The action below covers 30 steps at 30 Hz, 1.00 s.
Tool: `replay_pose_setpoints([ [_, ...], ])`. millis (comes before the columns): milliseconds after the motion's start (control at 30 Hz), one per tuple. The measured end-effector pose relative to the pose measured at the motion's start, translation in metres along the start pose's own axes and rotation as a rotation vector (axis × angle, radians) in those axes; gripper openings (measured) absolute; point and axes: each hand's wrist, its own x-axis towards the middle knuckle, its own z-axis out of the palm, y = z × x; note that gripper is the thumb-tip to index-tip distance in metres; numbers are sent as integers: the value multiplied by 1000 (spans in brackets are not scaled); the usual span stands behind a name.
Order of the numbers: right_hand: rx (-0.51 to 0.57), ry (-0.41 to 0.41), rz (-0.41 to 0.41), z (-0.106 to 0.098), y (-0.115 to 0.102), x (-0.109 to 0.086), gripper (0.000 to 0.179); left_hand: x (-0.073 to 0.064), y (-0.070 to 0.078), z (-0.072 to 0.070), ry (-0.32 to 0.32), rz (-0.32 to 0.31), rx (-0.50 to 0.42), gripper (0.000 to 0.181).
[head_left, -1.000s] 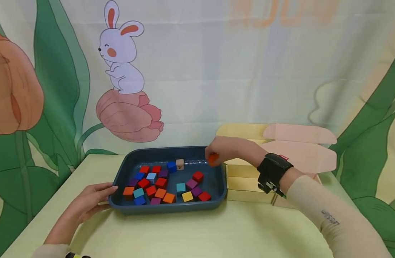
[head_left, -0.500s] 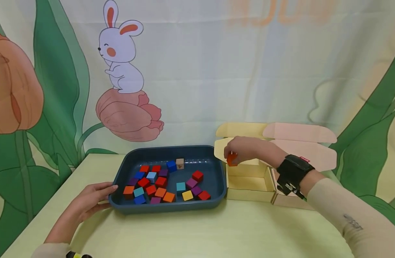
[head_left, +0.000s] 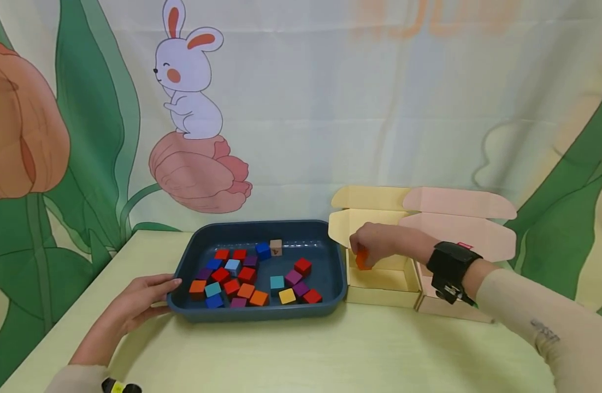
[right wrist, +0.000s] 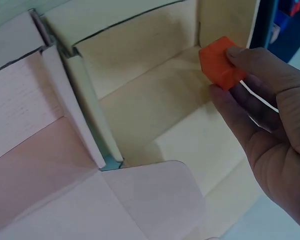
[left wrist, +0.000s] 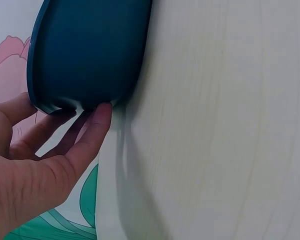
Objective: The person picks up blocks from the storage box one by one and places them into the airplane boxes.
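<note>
My right hand (head_left: 377, 243) pinches an orange cube block (head_left: 363, 260) between thumb and fingers. In the head view it hovers over the left part of a yellow cardboard box (head_left: 379, 297), whose lid stands open. The right wrist view shows the orange block (right wrist: 222, 62) off the box floor (right wrist: 155, 105). At the left end of a dark blue tray (head_left: 257, 312), my left hand (head_left: 141, 300) holds the rim, fingers on top and thumb lower on the outer wall. The left wrist view shows this left hand (left wrist: 50, 160) against the tray's end (left wrist: 90, 65).
Several coloured cubes lie in the tray, among them a yellow cube (head_left: 287, 296) and a wooden cube marked 4 (head_left: 276, 248). A pink cardboard box (head_left: 453, 308) with a raised lid stands right of the yellow one. A printed cloth (head_left: 291, 109) hangs behind.
My right hand has carried the orange block from over the tray's right end rightward, then lowered it towards the yellow box. The left hand has stayed at the tray.
</note>
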Motion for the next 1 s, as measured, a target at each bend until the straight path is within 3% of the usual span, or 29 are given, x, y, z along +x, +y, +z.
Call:
replay_pose_setpoints([
  [433, -61, 68, 151, 19, -8, 12, 25, 0, 0, -2, -11, -4, -32, 73],
  [633, -58, 146, 162, 30, -11, 11, 21, -1, -1, -3, -18, -1, -43, 74],
  [1000, -13, 201, 157, 49, -10, 1, 17, 0, 1, -3, -13, -4, -33, 76],
])
